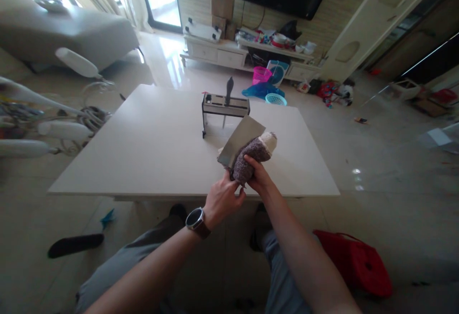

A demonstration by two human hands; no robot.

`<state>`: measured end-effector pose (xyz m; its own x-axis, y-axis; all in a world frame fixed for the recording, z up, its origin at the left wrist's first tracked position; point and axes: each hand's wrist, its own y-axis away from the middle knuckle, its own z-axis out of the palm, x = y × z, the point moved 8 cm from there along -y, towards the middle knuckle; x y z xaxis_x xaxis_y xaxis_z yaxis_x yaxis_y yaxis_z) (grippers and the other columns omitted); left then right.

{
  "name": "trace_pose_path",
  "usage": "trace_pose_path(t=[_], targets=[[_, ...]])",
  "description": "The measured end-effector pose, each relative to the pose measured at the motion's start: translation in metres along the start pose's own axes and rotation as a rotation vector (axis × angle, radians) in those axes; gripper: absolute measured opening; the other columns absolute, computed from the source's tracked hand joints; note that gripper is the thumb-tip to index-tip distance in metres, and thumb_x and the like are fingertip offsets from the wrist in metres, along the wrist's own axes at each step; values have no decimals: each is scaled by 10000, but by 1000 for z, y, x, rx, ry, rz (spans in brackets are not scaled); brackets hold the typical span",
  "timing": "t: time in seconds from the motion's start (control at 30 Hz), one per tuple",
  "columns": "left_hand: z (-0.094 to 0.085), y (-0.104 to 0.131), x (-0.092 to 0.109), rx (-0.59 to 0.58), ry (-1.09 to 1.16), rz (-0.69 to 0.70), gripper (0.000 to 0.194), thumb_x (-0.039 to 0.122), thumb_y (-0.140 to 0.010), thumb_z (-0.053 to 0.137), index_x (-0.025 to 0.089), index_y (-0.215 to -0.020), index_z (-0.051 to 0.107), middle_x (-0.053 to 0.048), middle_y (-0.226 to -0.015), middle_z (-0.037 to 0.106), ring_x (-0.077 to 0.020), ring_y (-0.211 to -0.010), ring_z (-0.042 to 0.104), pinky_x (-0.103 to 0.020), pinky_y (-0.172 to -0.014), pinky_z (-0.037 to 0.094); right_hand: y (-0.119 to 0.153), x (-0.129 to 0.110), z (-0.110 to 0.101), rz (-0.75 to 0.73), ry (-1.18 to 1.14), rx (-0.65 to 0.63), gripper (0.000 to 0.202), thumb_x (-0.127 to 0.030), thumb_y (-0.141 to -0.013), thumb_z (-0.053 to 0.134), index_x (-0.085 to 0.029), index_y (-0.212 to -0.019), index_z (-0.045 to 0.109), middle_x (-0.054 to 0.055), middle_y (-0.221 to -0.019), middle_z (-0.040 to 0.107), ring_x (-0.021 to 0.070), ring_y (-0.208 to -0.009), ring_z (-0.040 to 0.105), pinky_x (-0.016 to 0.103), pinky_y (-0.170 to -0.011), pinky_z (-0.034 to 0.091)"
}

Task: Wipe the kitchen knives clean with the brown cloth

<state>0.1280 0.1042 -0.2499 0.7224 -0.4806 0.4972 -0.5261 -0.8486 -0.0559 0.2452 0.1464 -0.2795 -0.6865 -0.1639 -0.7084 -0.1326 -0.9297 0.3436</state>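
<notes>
A cleaver [241, 138] with a broad, flat metal blade is tilted above the near side of the white table [154, 146]. My left hand [223, 200] is closed at the blade's lower end, where its handle is hidden from me. My right hand [258, 176] is closed around a fuzzy brown and cream towel [252, 157], which lies against the blade's right side. Just beyond stands a knife rack [226, 105], with one black-handled knife [229, 90] upright in its slot.
A pink basket [261, 74] and a light-blue basket [276, 99] sit on the floor past the table. Cluttered low cabinets [218, 52] line the wall. A red bag [353, 261] lies near my right leg, and a dark elongated object [76, 245] at my left.
</notes>
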Motion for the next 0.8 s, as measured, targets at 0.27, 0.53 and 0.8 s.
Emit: trace_pose_path(t=[0.27,0.53,0.8], targets=[[8,-27,-21,-17,407,9,344,327,-856,620,183,-571,491,-79,-900,615,-163,-723,599,-312,-691,475,-26,-1,-16,-86,-37,187,265,-125,-620,837,-162,-857,725,5,-779,794,170,-675,727,285,-664,628],[37,-38,-40,-352,1082,-395,307,315,-700,699,221,-898,485,-11,-731,688,-189,-536,667,-299,-529,523,-19,-24,-21,-207,-95,241,340,-169,-564,879,-158,-871,733,15,-783,788,185,-687,722,303,-631,630],[40,-32,-32,-129,661,-180,220,323,-795,636,165,-662,560,21,-603,541,-121,-588,477,-253,-565,328,-4,-22,-22,-159,5,140,350,-194,-541,910,-171,-840,730,8,-805,785,179,-720,718,305,-689,625]])
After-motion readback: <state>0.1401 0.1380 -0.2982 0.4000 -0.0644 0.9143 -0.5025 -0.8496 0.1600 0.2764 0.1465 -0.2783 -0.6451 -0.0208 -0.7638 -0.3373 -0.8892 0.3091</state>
